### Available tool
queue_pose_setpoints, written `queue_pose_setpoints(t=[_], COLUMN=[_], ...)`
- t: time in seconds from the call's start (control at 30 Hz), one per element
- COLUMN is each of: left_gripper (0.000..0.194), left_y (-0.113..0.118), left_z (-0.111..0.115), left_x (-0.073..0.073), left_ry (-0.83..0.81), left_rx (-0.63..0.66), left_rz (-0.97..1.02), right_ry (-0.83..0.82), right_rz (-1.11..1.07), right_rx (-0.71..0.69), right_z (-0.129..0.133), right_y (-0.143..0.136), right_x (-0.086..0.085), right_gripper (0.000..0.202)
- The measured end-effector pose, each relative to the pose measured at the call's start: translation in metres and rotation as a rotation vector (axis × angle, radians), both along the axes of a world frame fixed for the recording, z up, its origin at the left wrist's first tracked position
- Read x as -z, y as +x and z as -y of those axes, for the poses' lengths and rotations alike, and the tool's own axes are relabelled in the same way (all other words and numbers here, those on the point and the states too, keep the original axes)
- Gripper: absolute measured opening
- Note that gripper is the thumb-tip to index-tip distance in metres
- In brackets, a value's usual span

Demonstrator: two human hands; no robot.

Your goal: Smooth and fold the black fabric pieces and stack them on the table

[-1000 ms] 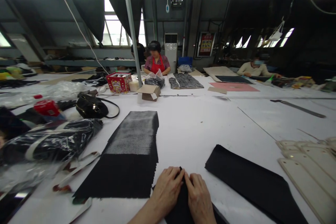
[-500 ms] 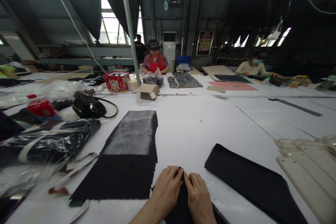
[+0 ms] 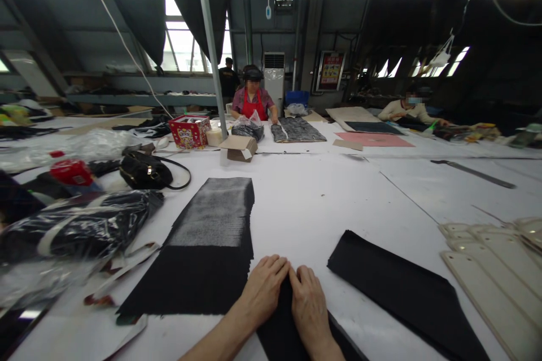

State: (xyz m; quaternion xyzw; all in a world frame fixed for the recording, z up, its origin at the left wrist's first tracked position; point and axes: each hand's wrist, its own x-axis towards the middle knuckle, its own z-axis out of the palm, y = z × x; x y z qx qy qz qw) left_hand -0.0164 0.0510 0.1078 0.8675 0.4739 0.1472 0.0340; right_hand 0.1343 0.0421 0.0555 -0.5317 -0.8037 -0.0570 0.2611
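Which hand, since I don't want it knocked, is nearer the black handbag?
Left. The left hand is right of the black handbag, towards the camera; the right hand is farther right.

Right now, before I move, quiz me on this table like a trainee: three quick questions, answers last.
1. What do the left hand and right hand both touch?
A) a long flat metal blade
B) a piece of black fabric
C) a stack of beige panels

2. True or false: the red patterned box is left of the slanting grey metal pole.

3. Fill in: the person in the purple top wears a ____ apron.

Key: 1 B; 2 true; 3 red.
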Motion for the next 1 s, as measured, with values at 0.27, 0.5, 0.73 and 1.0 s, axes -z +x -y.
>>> queue_pose_setpoints(t=[0.27,0.5,0.73,1.0], left_gripper=[0.05,0.043,0.055,0.047], left_y=[-0.002,0.0,0.006,0.011], left_z=[-0.002,-0.003,0.004,0.004], left_x=[0.008,0.005,0.004,0.005], left_ry=[0.012,0.048,0.035,0.072], left_rx=[0.062,0.112,0.113,0.166], left_rz=[-0.093,-0.184,-0.259,-0.266], right_ry=[-0.02,-0.017,-0.01,-0.005], right_rz=[-0.052,-0.054,-0.062,-0.073], right_rx=[-0.048,-0.048,-0.048,-0.035], right_z=[0.005,0.016,0.03,0.045], right_y=[0.014,0.028,0.04,0.052], right_x=[0.005,0.01,0.009,0.003], right_gripper=[0.041,0.041,0.04,0.041])
